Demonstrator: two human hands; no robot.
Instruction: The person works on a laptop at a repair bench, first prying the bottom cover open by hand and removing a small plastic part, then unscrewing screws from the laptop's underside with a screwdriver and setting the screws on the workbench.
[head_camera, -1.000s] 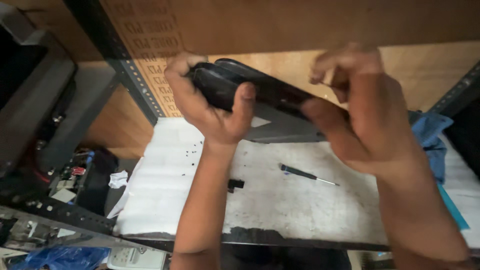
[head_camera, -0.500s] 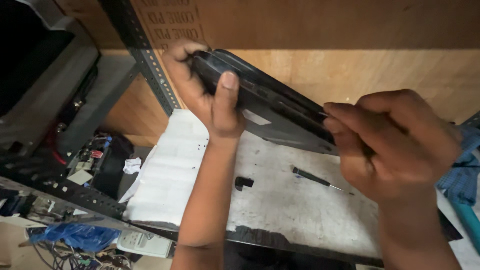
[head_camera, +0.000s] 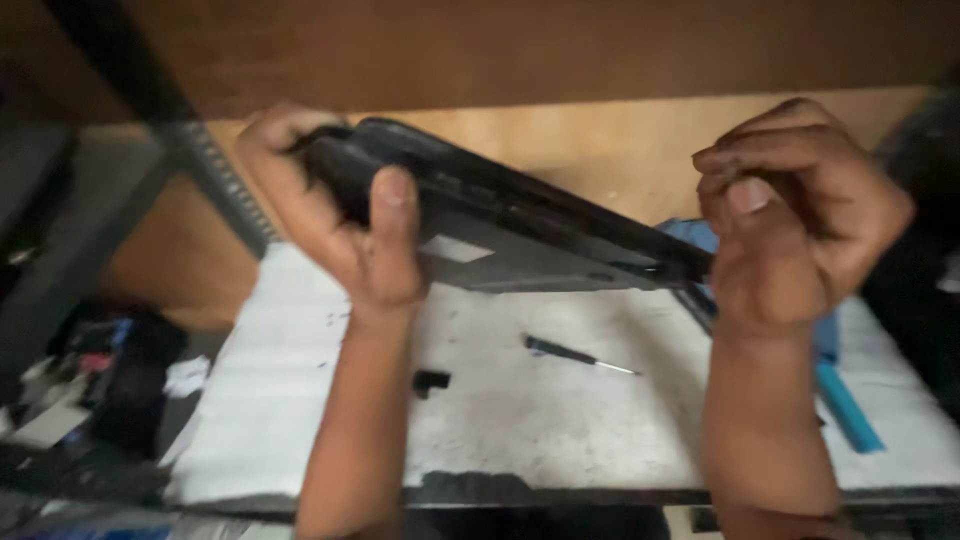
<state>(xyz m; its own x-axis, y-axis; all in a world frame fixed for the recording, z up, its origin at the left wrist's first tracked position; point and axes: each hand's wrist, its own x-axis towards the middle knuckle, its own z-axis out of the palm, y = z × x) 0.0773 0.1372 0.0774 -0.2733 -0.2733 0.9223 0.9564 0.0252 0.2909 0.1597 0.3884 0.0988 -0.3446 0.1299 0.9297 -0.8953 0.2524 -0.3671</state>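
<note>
A black and grey laptop (head_camera: 520, 225) is held up in the air above a white worktable (head_camera: 300, 400), tilted down to the right, its underside facing me. My left hand (head_camera: 345, 215) grips its upper left corner, thumb across the underside. My right hand (head_camera: 790, 215) is closed around its lower right corner. The picture is blurred by motion.
A small screwdriver (head_camera: 575, 354) and a small black part (head_camera: 431, 381) lie on the table under the laptop. A blue cloth (head_camera: 700, 235) and a blue strip (head_camera: 848, 408) sit at the right. A metal shelf post (head_camera: 215, 175) rises at the left, with clutter (head_camera: 100, 380) below it.
The view has swung right. My right hand has slid along to the laptop's lower right corner and closed there. My left hand keeps its grip on the upper corner.
</note>
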